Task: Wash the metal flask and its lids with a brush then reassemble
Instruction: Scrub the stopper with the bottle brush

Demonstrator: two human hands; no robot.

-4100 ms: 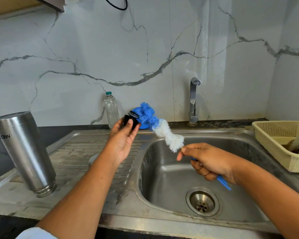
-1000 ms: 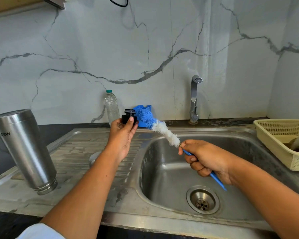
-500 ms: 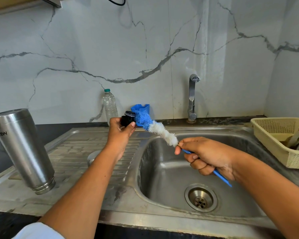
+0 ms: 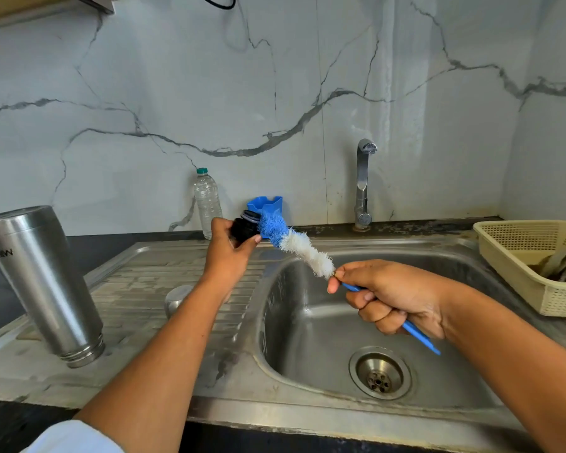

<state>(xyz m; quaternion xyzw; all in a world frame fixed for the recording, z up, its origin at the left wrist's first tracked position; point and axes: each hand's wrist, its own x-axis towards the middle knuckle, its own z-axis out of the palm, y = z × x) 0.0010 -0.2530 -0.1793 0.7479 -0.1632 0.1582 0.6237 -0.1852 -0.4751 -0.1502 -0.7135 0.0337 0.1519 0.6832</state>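
Note:
My left hand [image 4: 226,253] holds a small black inner lid [image 4: 244,227] up over the drainboard, near the back of the sink. My right hand [image 4: 393,294] grips the blue handle of a bottle brush [image 4: 299,246]; its blue and white bristles press against the lid. The metal flask [image 4: 41,282] stands upside down, mouth on the drainboard, at the far left. A round metal outer lid [image 4: 177,297] lies on the drainboard, partly hidden behind my left forearm.
The steel sink basin [image 4: 314,325] with its drain [image 4: 379,377] is below my right hand. A tap [image 4: 362,183], a plastic water bottle [image 4: 207,202] and a blue holder [image 4: 268,202] stand at the back. A cream basket [image 4: 523,256] with cloths sits at right.
The brush tip has stayed against the black lid while both hands shifted slightly away from me toward the wall. The flask has not moved.

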